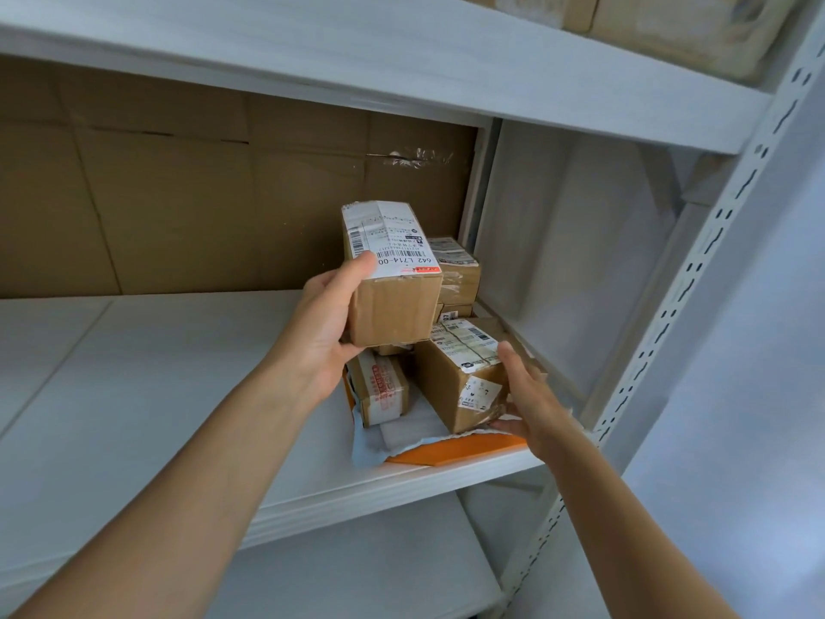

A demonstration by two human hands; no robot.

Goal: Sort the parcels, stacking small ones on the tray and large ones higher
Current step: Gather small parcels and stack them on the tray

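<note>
My left hand (328,326) grips a long brown parcel (393,279) with a white shipping label, held above the orange tray (464,451) at the right end of the middle shelf. My right hand (529,402) rests against the front right corner of a labelled brown parcel (460,377) lying on the tray, fingers spread around it. A small taped parcel (381,388) sits on the tray's left side. Two more small parcels (457,272) are stacked at the back, partly hidden by the held one.
White metal shelving: middle shelf board (156,395) to the left of the tray, upper shelf (402,60) above carrying large wrapped parcels (669,24). A cardboard sheet (201,194) lines the back. The perforated upright (669,328) stands at the right. Torn white paper (402,435) lies in the tray.
</note>
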